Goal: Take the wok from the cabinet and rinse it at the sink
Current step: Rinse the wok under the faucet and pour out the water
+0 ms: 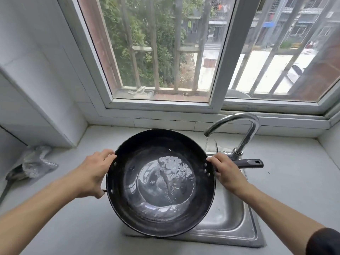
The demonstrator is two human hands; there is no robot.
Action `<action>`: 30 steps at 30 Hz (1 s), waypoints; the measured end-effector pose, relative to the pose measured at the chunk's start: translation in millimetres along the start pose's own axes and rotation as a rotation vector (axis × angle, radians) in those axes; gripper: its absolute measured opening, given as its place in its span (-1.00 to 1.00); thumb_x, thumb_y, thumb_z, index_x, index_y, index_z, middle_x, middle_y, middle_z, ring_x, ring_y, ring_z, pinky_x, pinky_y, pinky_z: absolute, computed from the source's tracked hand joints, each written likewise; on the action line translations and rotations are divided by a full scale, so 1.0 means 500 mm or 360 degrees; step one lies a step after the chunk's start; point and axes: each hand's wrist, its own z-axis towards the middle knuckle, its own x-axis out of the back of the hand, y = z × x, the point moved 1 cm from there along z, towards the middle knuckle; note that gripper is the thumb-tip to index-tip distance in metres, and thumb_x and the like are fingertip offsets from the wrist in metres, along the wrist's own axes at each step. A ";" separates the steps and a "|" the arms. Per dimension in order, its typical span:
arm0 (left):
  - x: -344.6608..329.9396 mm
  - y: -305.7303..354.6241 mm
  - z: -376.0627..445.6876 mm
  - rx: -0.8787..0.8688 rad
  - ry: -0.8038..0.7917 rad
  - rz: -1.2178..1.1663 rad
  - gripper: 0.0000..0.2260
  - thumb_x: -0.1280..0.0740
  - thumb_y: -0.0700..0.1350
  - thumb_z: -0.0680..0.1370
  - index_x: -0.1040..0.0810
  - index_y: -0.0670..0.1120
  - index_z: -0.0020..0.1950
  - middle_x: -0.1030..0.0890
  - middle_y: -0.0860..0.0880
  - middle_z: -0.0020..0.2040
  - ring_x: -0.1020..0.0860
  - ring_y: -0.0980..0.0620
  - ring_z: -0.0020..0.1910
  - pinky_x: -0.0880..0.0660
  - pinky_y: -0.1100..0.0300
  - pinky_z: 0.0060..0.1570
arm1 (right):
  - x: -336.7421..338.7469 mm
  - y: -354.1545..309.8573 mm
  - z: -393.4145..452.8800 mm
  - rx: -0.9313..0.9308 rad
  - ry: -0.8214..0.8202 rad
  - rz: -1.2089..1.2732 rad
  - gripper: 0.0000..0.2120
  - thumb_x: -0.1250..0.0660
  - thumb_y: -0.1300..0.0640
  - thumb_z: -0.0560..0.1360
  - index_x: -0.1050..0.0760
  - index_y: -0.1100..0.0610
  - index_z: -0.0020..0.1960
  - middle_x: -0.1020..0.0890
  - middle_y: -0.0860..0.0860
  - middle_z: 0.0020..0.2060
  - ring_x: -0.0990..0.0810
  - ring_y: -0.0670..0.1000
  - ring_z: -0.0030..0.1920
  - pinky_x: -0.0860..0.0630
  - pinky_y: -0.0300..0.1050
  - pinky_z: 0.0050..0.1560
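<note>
A black round wok (160, 205) hangs over the steel sink (230, 221), with a pool of water rippling in its bottom. My left hand (92, 173) grips the wok's left rim at the small side handle. My right hand (225, 170) holds the right rim where the long black handle (252, 162) joins it. The chrome faucet (244, 126) arches behind the wok on the right, and a thin stream of water falls from its spout just past the wok's far right rim.
A grey countertop (73, 227) surrounds the sink. At the left lies a ladle wrapped in clear plastic (31, 166), below a white wall cabinet (27, 89). A barred window (165, 52) rises directly behind the counter.
</note>
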 end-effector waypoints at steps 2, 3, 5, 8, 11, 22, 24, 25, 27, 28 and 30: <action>-0.002 0.009 0.008 0.0001 0.0018 -0.0014 0.00 -0.45 0.12 0.01 -0.31 -0.06 0.44 -0.29 0.00 0.39 -0.41 -0.08 0.22 -0.43 0.09 0.21 | 0.005 0.014 0.001 0.0007 0.0002 0.0000 -0.42 -0.41 0.50 0.20 -0.49 0.13 0.16 -0.49 0.02 -0.05 -0.49 0.10 -0.04 -0.55 0.01 -0.11; -0.003 0.013 0.012 -0.0006 0.0032 -0.0013 -0.01 -0.46 0.13 0.01 -0.31 -0.06 0.44 -0.30 0.00 0.38 -0.41 -0.08 0.20 -0.43 0.08 0.20 | 0.008 0.021 0.001 0.0009 0.0009 -0.0009 -0.41 -0.43 0.50 0.19 -0.50 0.13 0.15 -0.49 0.02 -0.05 -0.49 0.10 -0.05 -0.55 0.01 -0.11; -0.007 0.019 0.022 -0.0017 0.0061 -0.0021 -0.02 -0.45 0.14 0.01 -0.31 -0.03 0.42 -0.30 0.02 0.37 -0.42 -0.07 0.16 -0.44 0.07 0.17 | 0.016 0.033 0.002 0.0020 0.0029 -0.0024 -0.42 -0.45 0.50 0.19 -0.50 0.14 0.14 -0.50 0.04 -0.05 -0.50 0.12 -0.07 -0.55 0.04 -0.11; -0.010 0.025 0.038 -0.0029 0.0091 -0.0023 -0.01 -0.46 0.15 0.00 -0.31 -0.04 0.42 -0.31 0.01 0.36 -0.43 -0.08 0.14 -0.46 0.06 0.14 | 0.027 0.047 0.007 0.0068 0.0073 -0.0043 -0.52 -0.43 0.48 0.23 -0.53 0.20 0.11 -0.54 0.10 -0.07 -0.52 0.17 -0.10 -0.54 0.07 -0.11; -0.010 0.032 0.054 -0.0042 0.0130 0.0014 0.01 -0.51 0.12 -0.01 -0.30 -0.07 0.42 -0.31 -0.01 0.36 -0.46 -0.11 0.11 -0.50 0.03 0.10 | 0.039 0.057 0.004 0.0069 0.0132 -0.0054 -0.53 -0.43 0.48 0.24 -0.52 0.21 0.11 -0.54 0.11 -0.07 -0.52 0.17 -0.09 -0.54 0.07 -0.09; -0.026 0.052 0.103 -0.0035 0.0268 0.0048 0.10 -0.61 -0.03 -0.10 -0.27 -0.12 0.41 -0.35 -0.14 0.34 -0.47 -0.21 0.08 -0.52 -0.04 0.04 | 0.052 0.096 -0.006 0.0074 0.0156 -0.0126 -0.42 -0.43 0.52 0.21 -0.43 0.13 0.13 -0.52 0.07 -0.08 -0.50 0.16 -0.10 -0.50 0.05 -0.11; -0.035 0.052 0.110 -0.0053 0.0295 0.0035 0.10 -0.62 -0.04 -0.09 -0.28 -0.14 0.41 -0.38 -0.13 0.30 -0.46 -0.21 0.09 -0.50 -0.04 0.02 | 0.053 0.101 -0.005 0.0082 0.0144 -0.0153 -0.41 -0.41 0.53 0.20 -0.43 0.13 0.14 -0.52 0.06 -0.07 -0.49 0.16 -0.09 -0.49 0.04 -0.11; -0.039 0.053 0.114 -0.0059 0.0310 0.0026 0.10 -0.63 -0.05 -0.09 -0.30 -0.16 0.41 -0.41 -0.12 0.27 -0.46 -0.20 0.09 -0.49 -0.04 0.00 | 0.054 0.102 -0.005 0.0082 0.0145 -0.0160 -0.40 -0.40 0.54 0.19 -0.43 0.13 0.14 -0.51 0.06 -0.07 -0.49 0.16 -0.08 -0.48 0.03 -0.11; -0.045 0.058 0.121 -0.0062 0.0348 0.0006 0.09 -0.65 -0.08 -0.10 -0.34 -0.19 0.39 -0.47 -0.10 0.21 -0.46 -0.16 0.06 -0.47 0.00 -0.03 | 0.055 0.105 -0.006 0.0079 0.0153 -0.0153 -0.40 -0.38 0.55 0.20 -0.42 0.13 0.14 -0.51 0.07 -0.08 -0.48 0.16 -0.09 -0.48 0.04 -0.12; -0.046 0.061 0.124 -0.0067 0.0362 -0.0007 0.08 -0.65 -0.10 -0.10 -0.35 -0.19 0.39 -0.49 -0.08 0.20 -0.46 -0.15 0.06 -0.46 0.02 -0.04 | 0.055 0.107 -0.007 0.0079 0.0159 -0.0153 -0.42 -0.38 0.55 0.20 -0.42 0.13 0.13 -0.51 0.07 -0.09 -0.48 0.16 -0.10 -0.48 0.04 -0.13; -0.049 0.065 0.135 -0.0082 0.0386 -0.0023 0.06 -0.64 -0.12 -0.08 -0.36 -0.18 0.39 -0.50 -0.07 0.19 -0.46 -0.14 0.06 -0.44 0.04 -0.05 | 0.055 0.110 -0.007 0.0077 0.0161 -0.0157 -0.43 -0.40 0.53 0.21 -0.41 0.13 0.12 -0.50 0.07 -0.10 -0.48 0.17 -0.11 -0.48 0.05 -0.15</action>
